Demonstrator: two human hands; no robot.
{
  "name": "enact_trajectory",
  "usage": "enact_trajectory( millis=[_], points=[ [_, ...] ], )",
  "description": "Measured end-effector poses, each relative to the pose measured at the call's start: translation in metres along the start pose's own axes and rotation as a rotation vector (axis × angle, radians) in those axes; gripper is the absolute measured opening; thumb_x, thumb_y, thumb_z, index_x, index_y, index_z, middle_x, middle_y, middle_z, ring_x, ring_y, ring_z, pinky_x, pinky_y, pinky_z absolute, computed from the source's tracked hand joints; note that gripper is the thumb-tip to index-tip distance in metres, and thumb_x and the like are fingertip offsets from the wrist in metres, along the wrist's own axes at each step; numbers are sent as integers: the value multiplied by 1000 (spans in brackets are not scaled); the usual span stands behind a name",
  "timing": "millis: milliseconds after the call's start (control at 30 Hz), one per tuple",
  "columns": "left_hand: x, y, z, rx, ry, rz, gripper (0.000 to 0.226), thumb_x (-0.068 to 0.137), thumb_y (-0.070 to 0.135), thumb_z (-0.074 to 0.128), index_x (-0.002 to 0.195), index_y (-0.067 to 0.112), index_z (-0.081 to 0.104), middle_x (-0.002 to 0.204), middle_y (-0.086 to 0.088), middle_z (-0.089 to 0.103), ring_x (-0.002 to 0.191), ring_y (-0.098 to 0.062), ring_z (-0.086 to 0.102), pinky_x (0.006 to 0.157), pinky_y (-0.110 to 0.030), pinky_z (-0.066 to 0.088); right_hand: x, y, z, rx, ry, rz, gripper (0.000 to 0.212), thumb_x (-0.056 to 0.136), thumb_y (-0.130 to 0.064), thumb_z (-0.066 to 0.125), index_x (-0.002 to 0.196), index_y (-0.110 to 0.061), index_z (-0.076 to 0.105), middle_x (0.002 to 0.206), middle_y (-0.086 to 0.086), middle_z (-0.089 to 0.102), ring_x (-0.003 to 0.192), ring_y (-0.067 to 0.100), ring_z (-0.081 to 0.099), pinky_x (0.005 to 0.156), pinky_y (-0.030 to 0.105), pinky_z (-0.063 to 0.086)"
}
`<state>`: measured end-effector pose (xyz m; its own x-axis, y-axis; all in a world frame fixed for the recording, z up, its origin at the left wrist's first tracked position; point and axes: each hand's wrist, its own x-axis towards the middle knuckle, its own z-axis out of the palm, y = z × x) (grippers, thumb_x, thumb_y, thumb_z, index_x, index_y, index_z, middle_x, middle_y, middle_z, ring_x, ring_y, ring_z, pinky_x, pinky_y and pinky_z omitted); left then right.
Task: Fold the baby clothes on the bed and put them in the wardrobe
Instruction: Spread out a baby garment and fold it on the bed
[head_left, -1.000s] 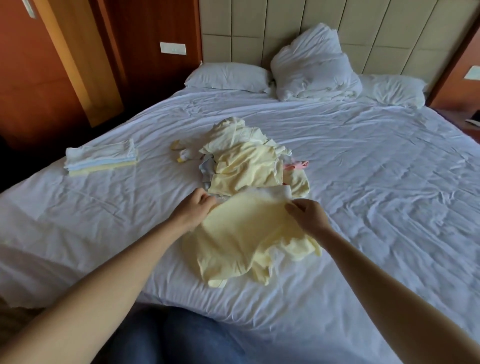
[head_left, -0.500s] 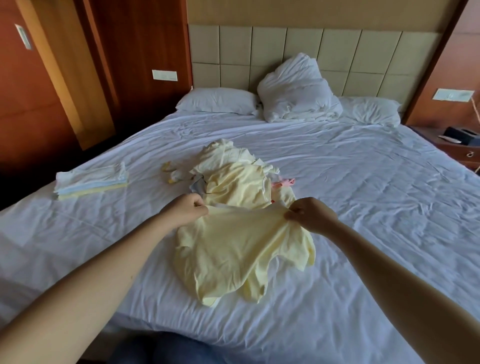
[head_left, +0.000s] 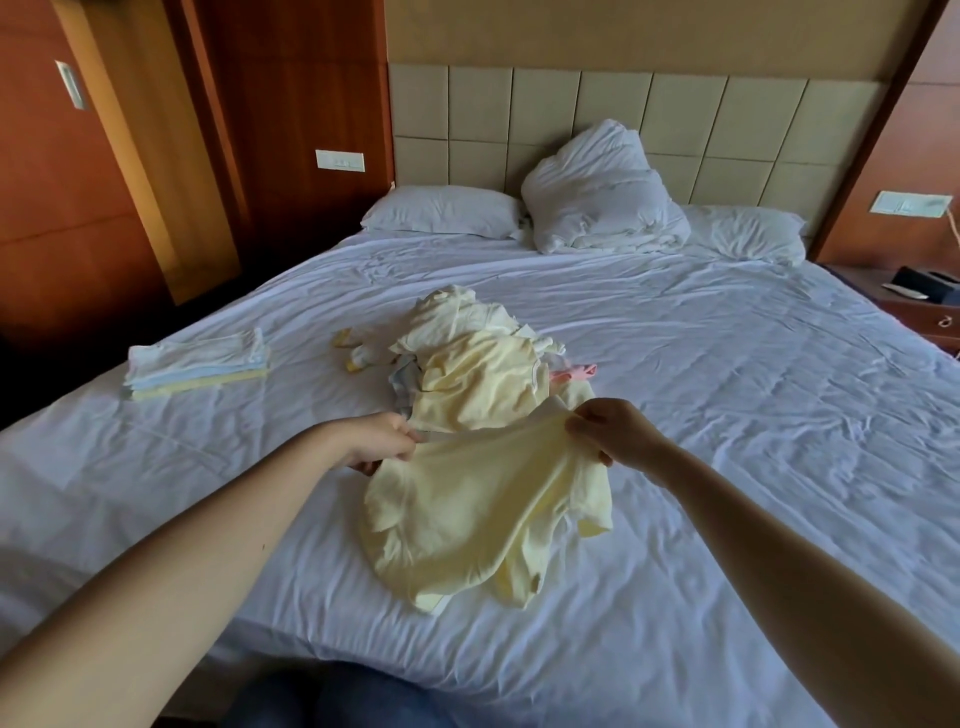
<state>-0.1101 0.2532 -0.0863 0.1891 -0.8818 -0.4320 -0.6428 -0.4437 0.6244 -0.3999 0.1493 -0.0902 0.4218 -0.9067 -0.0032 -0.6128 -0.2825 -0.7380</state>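
A pale yellow baby garment (head_left: 478, 519) hangs from both my hands over the white bed (head_left: 727, 415), its lower part crumpled on the sheet. My left hand (head_left: 382, 441) pinches its upper left edge. My right hand (head_left: 610, 434) pinches the upper right edge. Just beyond lies a loose pile of unfolded baby clothes (head_left: 478, 369), mostly cream and yellow, with a pink piece (head_left: 574, 373) poking out on the right. A folded stack of clothes (head_left: 200, 364) sits near the bed's left edge.
Small yellow-and-white socks (head_left: 356, 353) lie left of the pile. Pillows (head_left: 447, 210) and a bunched duvet (head_left: 597, 192) rest against the headboard. Wooden wardrobe panels (head_left: 67, 208) stand to the left. A nightstand (head_left: 924, 306) is at the right.
Both hands have lifted the yellow garment higher and drawn it toward me, away from the pile. The view has tilted up, showing more of the headboard.
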Motion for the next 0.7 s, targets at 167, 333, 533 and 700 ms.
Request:
enact_trajectory(
  millis=[167,333,533,700],
  points=[
    [4,-10,2,-79,-42,-55,44,86,9,71,128,16,59,79,1,49,55,-8,33,45,-19,28,-1,1,-1,61,1,3,14,94,-18,60,84,-16,69,65,1,60,45,16,55,49,22,47],
    [3,-12,3,-46,-186,-166,12,83,3,73,89,12,69,64,2,51,51,-6,35,43,-17,23,-2,1,-1,128,-15,32,11,93,-20,63,99,-16,72,73,-1,64,53,19,65,53,21,53],
    [-3,-8,9,-132,-153,-173,14,86,10,72,90,15,59,56,2,40,45,-6,33,41,-17,23,-5,-1,1,210,-17,41,12,94,-16,61,100,-14,71,77,0,64,59,19,65,59,25,58],
    [-3,-18,19,-269,-155,-158,29,83,35,76,85,17,54,54,3,38,50,-9,36,48,-22,29,-7,3,4,278,-10,64,19,92,-15,63,108,-9,71,81,1,65,67,22,64,66,33,60]
  ],
)
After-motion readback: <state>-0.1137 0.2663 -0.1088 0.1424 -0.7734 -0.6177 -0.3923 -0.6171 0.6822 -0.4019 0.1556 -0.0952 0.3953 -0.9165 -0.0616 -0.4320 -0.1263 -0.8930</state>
